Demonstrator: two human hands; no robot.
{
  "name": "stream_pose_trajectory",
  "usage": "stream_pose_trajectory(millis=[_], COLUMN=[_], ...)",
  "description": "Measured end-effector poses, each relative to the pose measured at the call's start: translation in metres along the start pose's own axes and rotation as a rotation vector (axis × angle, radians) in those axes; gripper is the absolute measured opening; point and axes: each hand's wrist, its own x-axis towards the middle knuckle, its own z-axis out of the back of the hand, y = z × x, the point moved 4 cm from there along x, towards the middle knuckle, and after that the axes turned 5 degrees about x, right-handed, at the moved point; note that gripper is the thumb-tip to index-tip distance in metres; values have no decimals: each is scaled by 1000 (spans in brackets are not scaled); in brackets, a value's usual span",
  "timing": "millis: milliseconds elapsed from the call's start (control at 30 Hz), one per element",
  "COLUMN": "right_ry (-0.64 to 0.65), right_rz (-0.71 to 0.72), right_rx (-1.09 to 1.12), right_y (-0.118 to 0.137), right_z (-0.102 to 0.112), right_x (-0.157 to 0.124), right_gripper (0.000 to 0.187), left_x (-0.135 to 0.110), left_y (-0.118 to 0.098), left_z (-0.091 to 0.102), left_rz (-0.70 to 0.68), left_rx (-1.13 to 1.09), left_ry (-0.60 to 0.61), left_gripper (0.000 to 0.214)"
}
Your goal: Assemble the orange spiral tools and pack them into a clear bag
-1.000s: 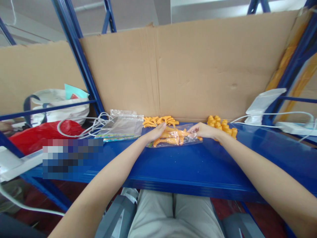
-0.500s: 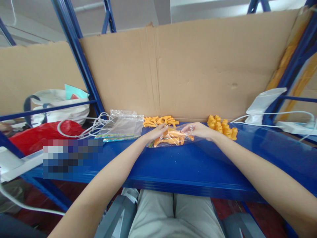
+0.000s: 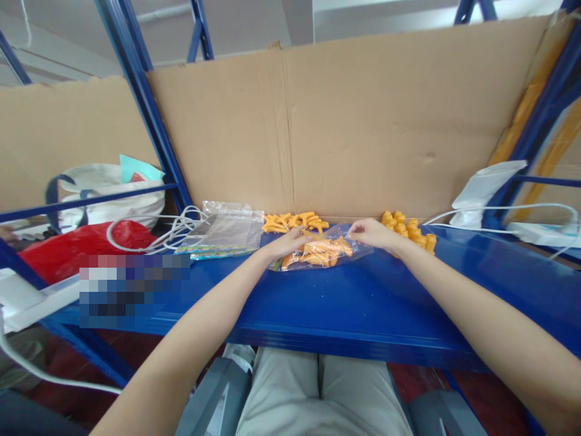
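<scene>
A clear plastic bag (image 3: 320,253) with several orange plastic parts inside lies on the blue shelf (image 3: 372,303). My left hand (image 3: 287,242) pinches the bag's upper left edge, fingers closed on the plastic. My right hand (image 3: 372,234) grips the bag's upper right edge and lifts it a little. Behind the bag lies a loose pile of orange branched parts (image 3: 295,221). A group of orange stubby parts (image 3: 408,231) stands just right of my right hand.
A stack of empty clear bags (image 3: 224,233) lies to the left, next to coiled white cables (image 3: 172,227). A red bag (image 3: 72,248) and a white tote (image 3: 104,194) sit far left. Cardboard (image 3: 363,121) lines the back. A white power strip (image 3: 540,233) is at right.
My right hand has shifted along the bag's top edge and raised it slightly, bunching the orange parts toward the middle. My left hand has stayed on the bag's left edge.
</scene>
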Motion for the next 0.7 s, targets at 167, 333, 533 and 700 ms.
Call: stream_pose_trajectory(millis=[167,333,533,700], right_ry=[228,229,304,372], right_rz=[-230,-334,-382,-312], right_rx=[-23,217,458,538], right_y=[-7,-11,-22,-18], right_z=[-10,-22,-30,-29], right_x=[-7,-9,0,0], right_gripper=[31,38,32,26], left_x=[1,2,6,7], left_y=[0,6,10,8], left_z=[-1,-1,-1,-2], left_rz=[-47,-59,-24,-3], left_rx=[18,4,-134,-319], left_ry=[2,-33,-83,-83], left_gripper=[62,63,52,41])
